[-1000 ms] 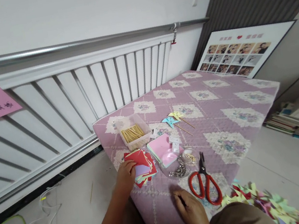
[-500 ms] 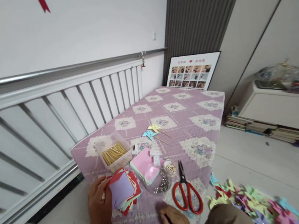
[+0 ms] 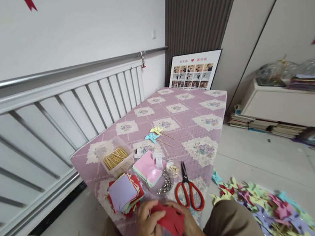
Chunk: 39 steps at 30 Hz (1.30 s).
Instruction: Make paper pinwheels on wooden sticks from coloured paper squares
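Observation:
Between my two hands is a red square of paper [image 3: 172, 222] with slits cut in it, held over the near edge of the table. My left hand [image 3: 148, 227] pinches its left side, thumb on top. My right hand [image 3: 189, 222] grips the right side, its fingertips partly hidden behind the paper. Just beyond my left hand lies a stack of coloured paper squares [image 3: 123, 193], a lilac one on top. Red-handled scissors [image 3: 188, 194] rest right of my hands, blades pointing away. A clear dish of small metal pieces [image 3: 165, 185] sits beyond the paper.
A plastic box of thin sticks [image 3: 116, 158] stands at the table's left. Near it are pink paper squares [image 3: 146, 164] and a small tub of pale pieces [image 3: 172, 169]. Blue and yellow pinwheels [image 3: 152, 137] lie farther back. Many folded pinwheels [image 3: 271, 211] are heaped on the floor at right.
My left hand has left the paper stack and come right with a red square. My right hand has closed on the square's other side. The view has shifted slightly right.

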{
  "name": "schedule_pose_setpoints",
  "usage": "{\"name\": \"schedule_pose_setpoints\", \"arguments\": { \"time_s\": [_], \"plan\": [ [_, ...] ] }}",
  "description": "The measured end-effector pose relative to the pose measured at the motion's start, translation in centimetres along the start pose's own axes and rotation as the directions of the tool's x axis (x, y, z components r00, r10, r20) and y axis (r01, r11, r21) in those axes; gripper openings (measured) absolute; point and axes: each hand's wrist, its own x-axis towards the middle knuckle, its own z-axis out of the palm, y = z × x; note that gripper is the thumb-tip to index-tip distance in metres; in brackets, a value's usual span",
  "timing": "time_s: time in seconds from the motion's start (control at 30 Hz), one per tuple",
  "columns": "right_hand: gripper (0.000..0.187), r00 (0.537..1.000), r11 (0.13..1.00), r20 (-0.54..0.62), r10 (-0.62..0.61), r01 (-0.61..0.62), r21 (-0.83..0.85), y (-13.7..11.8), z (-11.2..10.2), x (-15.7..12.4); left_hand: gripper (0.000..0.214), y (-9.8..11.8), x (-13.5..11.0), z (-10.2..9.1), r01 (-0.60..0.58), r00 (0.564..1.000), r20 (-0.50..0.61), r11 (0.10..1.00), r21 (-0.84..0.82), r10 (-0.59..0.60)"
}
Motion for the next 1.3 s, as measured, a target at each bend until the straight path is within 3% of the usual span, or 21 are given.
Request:
{"name": "schedule_pose_setpoints", "arguments": {
  "time_s": [0.13, 0.2, 0.23, 0.3, 0.37, 0.43, 0.57, 0.63, 0.67, 0.73, 0.8, 0.87, 0.93, 1.03, 1.17, 1.3],
  "plan": [
    [0.056, 0.968, 0.939, 0.147, 0.206, -0.237, 0.247, 0.1, -0.9, 0.3, 0.051, 0.1, -0.1, -0.5, 0.010, 1.000, 0.024, 0.999, -0.032, -0.009],
    [0.063, 0.929, 0.865, 0.235, 0.284, -0.354, 0.355, -0.4, -1.6, 0.2, 0.052, 0.2, 0.2, -1.0, 0.002, 1.000, 0.025, 0.999, -0.037, -0.001],
    [0.064, 0.898, 0.794, 0.300, 0.322, -0.429, 0.431, -0.9, -1.9, 0.1, 0.051, 0.2, 0.4, -1.2, -0.010, 1.000, 0.025, 0.999, -0.038, 0.011],
    [0.062, 0.814, 0.557, 0.446, 0.373, -0.580, 0.594, -1.9, -2.4, 0.1, 0.051, 0.1, 0.6, -1.5, -0.038, 0.999, 0.013, 0.998, -0.048, 0.038],
    [0.054, 0.761, 0.347, 0.516, 0.393, -0.642, 0.684, -3.0, -2.7, 0.1, 0.051, 0.0, 0.6, -1.6, -0.056, 0.998, -0.004, 0.995, -0.077, 0.056],
    [0.042, 0.764, 0.300, 0.490, 0.421, -0.627, 0.719, -3.9, -2.6, 0.2, 0.053, -0.2, 0.5, -1.6, -0.050, 0.999, 0.000, 0.992, -0.116, 0.050],
    [0.029, 0.780, 0.333, 0.407, 0.476, -0.588, 0.737, -5.2, -2.1, 0.4, 0.054, -0.1, 0.3, -1.4, 0.058, 0.998, 0.024, 0.973, -0.223, -0.054],
    [0.026, 0.783, 0.353, 0.368, 0.501, -0.574, 0.739, -5.7, -1.9, 0.6, 0.051, 0.3, 0.5, -1.2, 0.208, 0.975, -0.008, 0.918, -0.338, -0.224],
    [0.026, 0.785, 0.365, 0.350, 0.511, -0.567, 0.739, -5.9, -1.9, 0.7, 0.050, 0.6, 0.6, -1.1, 0.304, 0.938, -0.020, 0.852, -0.427, -0.345],
    [0.029, 0.792, 0.390, 0.313, 0.525, -0.550, 0.738, -6.4, -2.1, 1.0, 0.049, 1.2, 1.0, -1.0, 0.466, 0.812, 0.032, 0.615, -0.636, -0.583],
    [0.033, 0.803, 0.418, 0.278, 0.527, -0.530, 0.738, -6.7, -2.4, 1.4, 0.050, 1.6, 1.4, -1.1, 0.529, 0.690, 0.198, 0.300, -0.794, -0.696],
    [0.034, 0.816, 0.451, 0.249, 0.522, -0.512, 0.731, -6.8, -2.7, 1.8, 0.051, 1.8, 1.8, -1.3, 0.532, 0.643, 0.384, 0.026, -0.846, -0.663],
    [0.034, 0.827, 0.486, 0.231, 0.512, -0.502, 0.715, -6.8, -3.0, 2.1, 0.054, 1.8, 2.0, -1.6, 0.550, 0.638, 0.524, -0.142, -0.823, -0.564],
    [0.035, 0.839, 0.547, 0.231, 0.493, -0.505, 0.668, -6.7, -3.2, 2.3, 0.054, 2.1, 2.3, -1.9, 0.587, 0.652, 0.611, -0.211, -0.782, -0.449],
    [0.034, 0.852, 0.662, 0.257, 0.457, -0.518, 0.541, -6.7, -3.4, 2.1, 0.042, 3.0, 2.7, -1.6, 0.602, 0.675, 0.607, -0.164, -0.782, -0.419],
    [0.039, 0.879, 0.806, 0.198, 0.434, -0.477, 0.351, -5.2, -4.8, 2.4, 0.031, 3.0, 2.6, -0.9, 0.619, 0.583, 0.580, -0.151, -0.770, -0.569]
  ]
}}
